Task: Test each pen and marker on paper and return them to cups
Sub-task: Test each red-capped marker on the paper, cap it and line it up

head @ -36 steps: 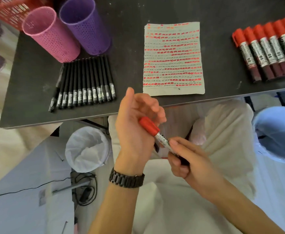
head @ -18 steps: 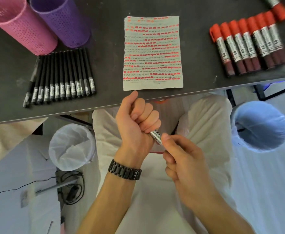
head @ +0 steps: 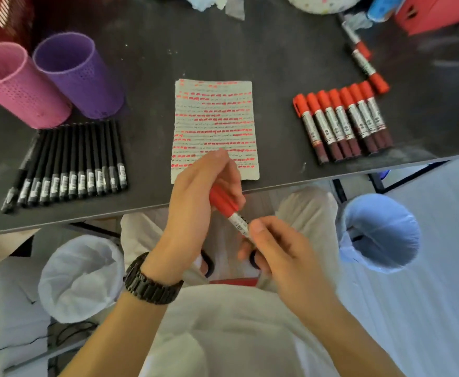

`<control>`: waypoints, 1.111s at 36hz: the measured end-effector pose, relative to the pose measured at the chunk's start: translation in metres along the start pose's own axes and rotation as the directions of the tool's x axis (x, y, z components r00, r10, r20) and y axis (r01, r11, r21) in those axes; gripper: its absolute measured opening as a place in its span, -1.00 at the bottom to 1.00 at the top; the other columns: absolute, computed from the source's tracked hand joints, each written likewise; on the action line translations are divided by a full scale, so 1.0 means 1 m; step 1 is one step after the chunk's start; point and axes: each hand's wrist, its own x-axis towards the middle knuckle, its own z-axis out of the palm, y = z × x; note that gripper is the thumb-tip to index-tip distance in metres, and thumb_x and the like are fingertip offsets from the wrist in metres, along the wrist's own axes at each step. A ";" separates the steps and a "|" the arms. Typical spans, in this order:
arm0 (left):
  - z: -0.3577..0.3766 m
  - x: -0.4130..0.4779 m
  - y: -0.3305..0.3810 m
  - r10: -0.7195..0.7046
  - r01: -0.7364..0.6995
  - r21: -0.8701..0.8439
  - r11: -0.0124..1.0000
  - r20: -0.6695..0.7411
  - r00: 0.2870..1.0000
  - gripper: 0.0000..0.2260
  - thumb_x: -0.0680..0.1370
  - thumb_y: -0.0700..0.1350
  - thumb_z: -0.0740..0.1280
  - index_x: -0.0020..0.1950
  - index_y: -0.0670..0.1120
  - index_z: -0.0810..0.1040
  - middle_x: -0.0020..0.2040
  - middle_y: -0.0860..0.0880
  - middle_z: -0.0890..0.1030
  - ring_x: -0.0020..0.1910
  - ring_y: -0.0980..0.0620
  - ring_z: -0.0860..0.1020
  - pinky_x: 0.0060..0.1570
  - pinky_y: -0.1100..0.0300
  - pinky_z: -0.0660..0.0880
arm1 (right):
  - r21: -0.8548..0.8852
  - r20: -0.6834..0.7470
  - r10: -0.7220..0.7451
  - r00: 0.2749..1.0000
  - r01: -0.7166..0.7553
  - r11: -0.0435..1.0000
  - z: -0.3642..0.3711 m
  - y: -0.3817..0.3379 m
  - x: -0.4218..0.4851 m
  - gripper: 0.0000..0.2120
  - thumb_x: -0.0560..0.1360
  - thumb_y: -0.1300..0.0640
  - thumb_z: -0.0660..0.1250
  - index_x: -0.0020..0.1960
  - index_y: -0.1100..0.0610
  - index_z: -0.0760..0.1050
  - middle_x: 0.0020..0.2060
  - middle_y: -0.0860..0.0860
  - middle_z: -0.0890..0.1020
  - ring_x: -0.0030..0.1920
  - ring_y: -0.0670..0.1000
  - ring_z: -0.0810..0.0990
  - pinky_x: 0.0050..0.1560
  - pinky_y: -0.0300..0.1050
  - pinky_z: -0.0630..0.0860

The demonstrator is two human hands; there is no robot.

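Fingers (head: 229, 186) of both hands grip the red marker (head: 229, 210) between them

You face red-capped markers (head: 342, 123), black pens (head: 67, 164), pink (head: 18, 83) and purple (head: 78, 77) perforated cups, and paper (head: 214, 104) striped in red dashes on your dark table (head: 277, 63).

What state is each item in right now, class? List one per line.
Red marker: capped, held by both hands.
Left hand: gripping the cap.
Right hand: gripping the barrel.
Pink cup: upright, looks empty.
Purple cup: upright, looks empty.
Black pens: capped, in a row.
Paper: covered in marks.
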 end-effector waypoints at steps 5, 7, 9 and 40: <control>-0.023 0.025 0.004 0.393 -0.322 0.487 0.812 -0.047 0.918 -0.89 0.63 0.00 0.26 0.00 0.14 0.58 0.02 0.12 0.67 0.07 0.07 0.62 0.04 0.22 0.53 | -0.079 -0.285 -0.174 0.943 0.158 0.984 -0.061 -0.017 0.025 -0.84 0.58 0.02 0.29 0.03 0.07 0.58 -0.30 0.01 0.66 -0.41 -0.20 0.48 -0.35 -0.41 0.36; -0.039 0.038 0.001 0.475 -0.317 0.719 0.619 -0.020 0.880 -0.88 0.63 -0.02 0.27 0.10 0.17 0.56 0.10 0.24 0.61 0.13 0.14 0.56 0.11 0.29 0.42 | -0.104 -0.406 -0.216 0.888 0.190 0.976 -0.092 -0.026 0.035 -0.91 0.62 0.16 0.30 0.08 0.10 0.58 -0.29 -0.02 0.67 -0.42 -0.20 0.46 -0.37 -0.40 0.38; -0.054 0.049 -0.005 0.490 -0.277 0.843 0.462 0.019 0.872 -0.81 0.64 -0.05 0.28 0.23 0.13 0.55 0.17 0.21 0.56 0.21 0.07 0.50 0.20 0.28 0.34 | -0.183 -0.491 -0.283 0.824 0.219 0.958 -0.124 -0.036 0.046 -0.88 0.63 0.25 0.30 0.07 0.09 0.59 -0.28 -0.06 0.68 -0.41 -0.22 0.48 -0.36 -0.41 0.41; -0.076 0.056 -0.038 0.302 -0.160 0.960 0.229 0.086 0.949 -0.53 0.59 0.22 0.08 0.38 0.10 0.56 0.46 0.07 0.47 0.47 0.00 0.40 0.48 -0.10 0.30 | -0.704 -0.575 -0.328 0.750 -0.249 0.665 -0.220 -0.052 0.164 -0.85 0.58 0.04 0.36 0.12 0.03 0.61 -0.11 -0.02 0.63 -0.07 0.03 0.51 0.02 -0.05 0.39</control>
